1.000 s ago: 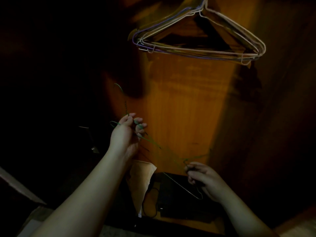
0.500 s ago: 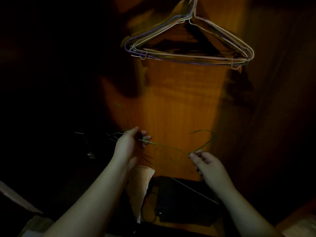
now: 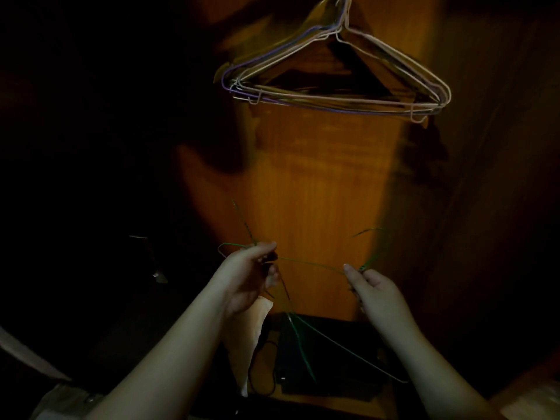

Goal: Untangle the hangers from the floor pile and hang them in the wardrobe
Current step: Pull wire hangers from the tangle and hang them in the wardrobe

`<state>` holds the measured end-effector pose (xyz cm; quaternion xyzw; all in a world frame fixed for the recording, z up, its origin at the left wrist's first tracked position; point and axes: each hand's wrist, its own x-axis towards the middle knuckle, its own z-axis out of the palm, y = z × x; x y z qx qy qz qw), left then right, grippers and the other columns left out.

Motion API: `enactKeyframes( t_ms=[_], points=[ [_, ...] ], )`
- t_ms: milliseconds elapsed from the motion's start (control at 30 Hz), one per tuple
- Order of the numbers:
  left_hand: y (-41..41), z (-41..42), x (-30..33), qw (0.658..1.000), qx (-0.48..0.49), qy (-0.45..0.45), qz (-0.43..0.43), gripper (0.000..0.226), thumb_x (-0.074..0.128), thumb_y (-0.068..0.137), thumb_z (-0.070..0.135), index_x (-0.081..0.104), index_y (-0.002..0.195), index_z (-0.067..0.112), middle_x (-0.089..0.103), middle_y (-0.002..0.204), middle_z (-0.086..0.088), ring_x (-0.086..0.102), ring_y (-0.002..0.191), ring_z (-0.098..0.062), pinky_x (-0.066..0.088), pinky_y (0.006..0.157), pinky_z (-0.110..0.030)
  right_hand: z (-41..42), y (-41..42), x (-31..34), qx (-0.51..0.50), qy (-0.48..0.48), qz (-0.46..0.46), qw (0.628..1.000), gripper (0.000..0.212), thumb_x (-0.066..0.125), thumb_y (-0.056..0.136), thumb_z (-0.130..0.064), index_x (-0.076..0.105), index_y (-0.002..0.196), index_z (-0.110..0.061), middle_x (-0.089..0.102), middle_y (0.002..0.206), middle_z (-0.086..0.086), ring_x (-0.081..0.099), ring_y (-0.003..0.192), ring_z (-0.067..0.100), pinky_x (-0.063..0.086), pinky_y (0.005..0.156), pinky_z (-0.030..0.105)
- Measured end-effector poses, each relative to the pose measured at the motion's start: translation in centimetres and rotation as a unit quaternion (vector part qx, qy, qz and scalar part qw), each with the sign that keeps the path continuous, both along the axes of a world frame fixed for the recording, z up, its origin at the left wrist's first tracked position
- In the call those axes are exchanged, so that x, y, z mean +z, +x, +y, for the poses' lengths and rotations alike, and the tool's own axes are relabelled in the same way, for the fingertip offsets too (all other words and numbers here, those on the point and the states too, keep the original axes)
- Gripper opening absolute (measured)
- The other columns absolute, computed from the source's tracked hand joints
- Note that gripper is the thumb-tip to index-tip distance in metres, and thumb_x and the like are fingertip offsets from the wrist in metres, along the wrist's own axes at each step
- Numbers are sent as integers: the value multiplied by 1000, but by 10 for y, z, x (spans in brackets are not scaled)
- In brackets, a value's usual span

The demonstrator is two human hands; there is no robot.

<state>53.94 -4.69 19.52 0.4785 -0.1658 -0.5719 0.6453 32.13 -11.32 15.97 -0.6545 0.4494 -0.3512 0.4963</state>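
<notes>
I see left hand, fingers curled, gripping green wire hangers at one end. Right hand, fingers pinching same green wire at other end. Wire spans between both grips; loose lengths trail below fingers. Hung hangers high above fingers, against wardrobe back panel. Black box below fingers on wardrobe floor.
</notes>
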Motion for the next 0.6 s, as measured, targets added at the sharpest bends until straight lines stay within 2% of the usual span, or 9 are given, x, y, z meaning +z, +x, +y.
enactKeyframes(
  t_ms=[67,167,333,433,500,600],
  points=[
    [2,0,-3,1000,-19,1,-6,14,63,86,7,53,95,9,48,78,-5,44,51,-10,40,43,-20,-2,0,1,-2,-21,6,1000,42,56,90,-46,50,66,-12,35,57,0,36,50,11,27,49,22],
    [8,1,-7,998,-61,3,-1,14,63,85,6,54,96,7,48,74,-3,38,48,-7,30,37,-17,-6,-1,-1,-21,-51,4,998,47,56,94,-39,52,71,1,34,58,2,34,48,9,25,44,18],
    [18,6,-9,988,-137,54,-44,21,50,98,17,53,112,3,45,64,-1,28,40,-5,18,32,-16,-12,-3,-4,-61,-78,11,995,48,58,94,-35,51,69,4,33,54,2,31,44,7,25,42,19],
    [23,12,-8,976,-174,87,-103,20,46,101,24,51,111,8,42,61,-1,28,39,-6,16,34,-17,-18,-6,-1,-66,-90,28,993,45,58,94,-37,47,62,-7,32,54,1,32,44,7,25,44,20],
    [26,15,-5,964,-199,92,-148,22,43,103,25,53,114,9,43,61,-1,30,41,-7,16,36,-18,-23,-8,4,-60,-88,40,994,44,57,94,-39,46,61,-12,33,54,0,32,44,6,27,49,26],
    [31,13,-2,932,-234,108,-255,28,41,104,26,57,120,9,47,63,-2,35,43,-10,23,36,-20,-31,-9,15,-45,-98,59,992,43,57,94,-40,47,59,-17,35,54,1,35,45,8,28,53,31]
  ],
)
